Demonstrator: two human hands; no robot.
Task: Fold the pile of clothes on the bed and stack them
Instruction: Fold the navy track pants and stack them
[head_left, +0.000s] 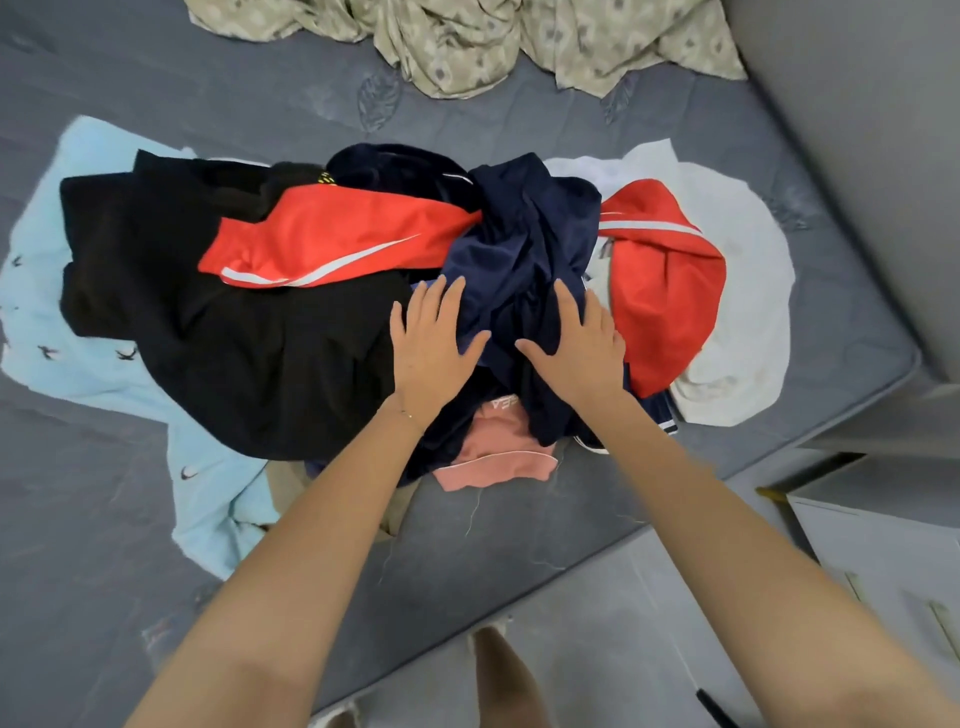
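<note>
A loose pile of clothes lies on the grey mattress. On top in the middle is a crumpled navy garment. My left hand and my right hand lie flat on it with fingers spread, holding nothing. A red piece with white stripes crosses a black garment to the left. More red cloth sits on a white garment at the right. A pink piece sticks out at the near edge, and a light blue garment lies underneath at the left.
A rumpled beige patterned sheet lies at the far end of the mattress. A grey wall runs along the right side. A white cabinet stands at the lower right, beside the grey floor.
</note>
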